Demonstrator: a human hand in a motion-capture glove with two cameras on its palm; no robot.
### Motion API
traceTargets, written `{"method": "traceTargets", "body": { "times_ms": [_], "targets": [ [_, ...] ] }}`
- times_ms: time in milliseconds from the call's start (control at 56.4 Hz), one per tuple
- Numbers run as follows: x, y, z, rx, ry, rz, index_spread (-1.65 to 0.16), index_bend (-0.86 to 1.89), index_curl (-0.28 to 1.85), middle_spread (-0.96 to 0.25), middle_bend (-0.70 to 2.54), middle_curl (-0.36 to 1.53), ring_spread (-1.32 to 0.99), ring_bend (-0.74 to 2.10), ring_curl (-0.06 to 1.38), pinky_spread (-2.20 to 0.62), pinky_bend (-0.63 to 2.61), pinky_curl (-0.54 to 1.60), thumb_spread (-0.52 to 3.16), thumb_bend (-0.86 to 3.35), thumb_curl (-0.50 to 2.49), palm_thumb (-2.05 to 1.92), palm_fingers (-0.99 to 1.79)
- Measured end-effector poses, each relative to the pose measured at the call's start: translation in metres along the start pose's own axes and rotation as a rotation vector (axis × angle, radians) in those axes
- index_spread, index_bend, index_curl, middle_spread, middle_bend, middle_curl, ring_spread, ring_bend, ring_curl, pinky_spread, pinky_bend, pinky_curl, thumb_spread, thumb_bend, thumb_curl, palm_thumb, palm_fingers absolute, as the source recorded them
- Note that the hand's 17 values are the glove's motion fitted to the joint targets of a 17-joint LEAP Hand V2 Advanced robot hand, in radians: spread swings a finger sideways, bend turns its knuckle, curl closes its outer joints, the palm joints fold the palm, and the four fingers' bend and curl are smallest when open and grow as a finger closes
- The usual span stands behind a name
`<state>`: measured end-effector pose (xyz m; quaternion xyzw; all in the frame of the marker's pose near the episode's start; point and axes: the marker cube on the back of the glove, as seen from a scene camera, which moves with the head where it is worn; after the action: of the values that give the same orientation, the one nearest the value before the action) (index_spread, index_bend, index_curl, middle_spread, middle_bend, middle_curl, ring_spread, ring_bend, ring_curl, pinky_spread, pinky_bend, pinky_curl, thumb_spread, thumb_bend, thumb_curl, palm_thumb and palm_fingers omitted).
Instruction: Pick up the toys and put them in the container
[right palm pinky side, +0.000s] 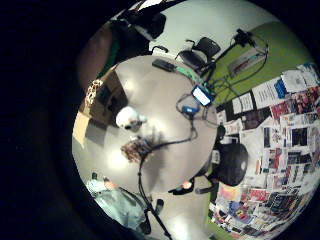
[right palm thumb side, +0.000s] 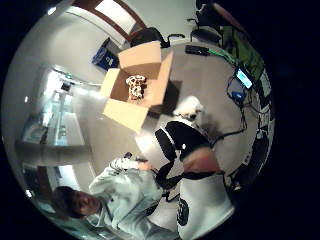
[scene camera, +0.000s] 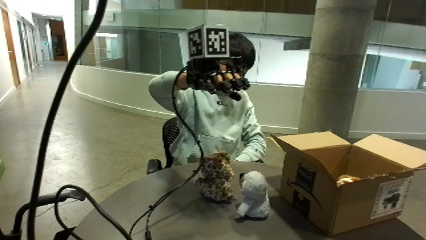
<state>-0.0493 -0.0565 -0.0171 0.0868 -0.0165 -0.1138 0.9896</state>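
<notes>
In the outside view a spotted leopard plush (scene camera: 216, 177) and a white plush (scene camera: 253, 196) stand side by side on the round grey table (scene camera: 186, 217), left of an open cardboard box (scene camera: 346, 192). A plush toy (scene camera: 346, 179) shows inside the box. My gloved right hand (scene camera: 216, 77) is raised high above the table, in front of the person's head, with its fingers hanging loosely and nothing in them. The palm views look down from far up on the white plush (right palm pinky side: 129, 118), the leopard plush (right palm pinky side: 136, 149) and the box (right palm thumb side: 137, 82) with a spotted toy (right palm thumb side: 134, 86) in it.
A black cable (scene camera: 166, 200) runs from the hand down across the table past the leopard plush. A lit phone (right palm pinky side: 202, 95) and a black device (right palm pinky side: 162, 64) lie on the table's far side. Office chairs (right palm pinky side: 207, 48) stand around it. A concrete column (scene camera: 339, 65) rises behind the box.
</notes>
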Motion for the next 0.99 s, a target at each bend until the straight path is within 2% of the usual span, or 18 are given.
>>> {"method": "traceTargets", "body": {
  "times_ms": [177,514,745,993],
  "targets": [
    [0.010,0.041,0.027,-0.059,-0.008,0.013,-0.30,0.18,0.46,-0.04,0.19,0.44,-0.10,0.36,0.33,0.02,0.74,0.31,1.25,-0.02,0.36,0.21,0.04],
    [-0.005,0.051,0.077,-0.149,-0.051,-0.044,-0.30,0.18,0.44,-0.03,0.19,0.43,-0.11,0.37,0.33,0.02,0.73,0.32,1.24,-0.02,0.33,0.17,0.04],
    [-0.025,0.058,0.135,-0.187,-0.068,-0.047,-0.26,0.10,0.38,-0.02,0.18,0.41,-0.06,0.42,0.35,0.03,0.90,0.37,1.19,-0.03,0.31,0.08,-0.01],
    [-0.034,0.073,0.208,-0.282,-0.008,0.019,-0.21,0.10,0.31,-0.01,0.19,0.40,-0.01,0.51,0.36,0.04,1.03,0.40,1.15,-0.01,0.31,0.07,-0.03]
  ]
}}
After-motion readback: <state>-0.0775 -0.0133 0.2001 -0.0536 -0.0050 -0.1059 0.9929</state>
